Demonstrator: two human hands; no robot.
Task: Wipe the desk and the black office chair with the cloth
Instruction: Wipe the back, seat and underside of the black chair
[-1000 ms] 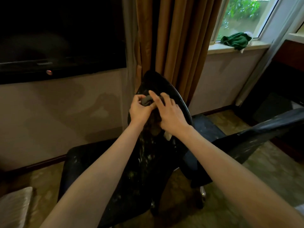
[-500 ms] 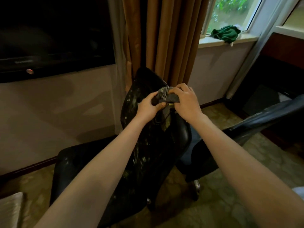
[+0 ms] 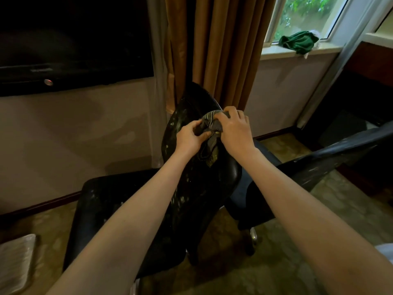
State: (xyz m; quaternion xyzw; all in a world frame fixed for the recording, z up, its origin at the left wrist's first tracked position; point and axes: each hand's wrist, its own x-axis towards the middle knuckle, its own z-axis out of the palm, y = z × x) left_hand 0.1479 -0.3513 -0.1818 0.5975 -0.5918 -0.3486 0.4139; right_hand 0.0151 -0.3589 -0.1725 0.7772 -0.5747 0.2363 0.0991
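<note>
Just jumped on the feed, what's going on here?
A person holds a grey striped cloth in both hands at the top of the black office chair, over its backrest. The left hand pinches one end, and the right hand grips the bunched part. The backrest shows pale speckles.

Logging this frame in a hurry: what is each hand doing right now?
Left hand: pinches the grey cloth.
Right hand: grips the same cloth.
</note>
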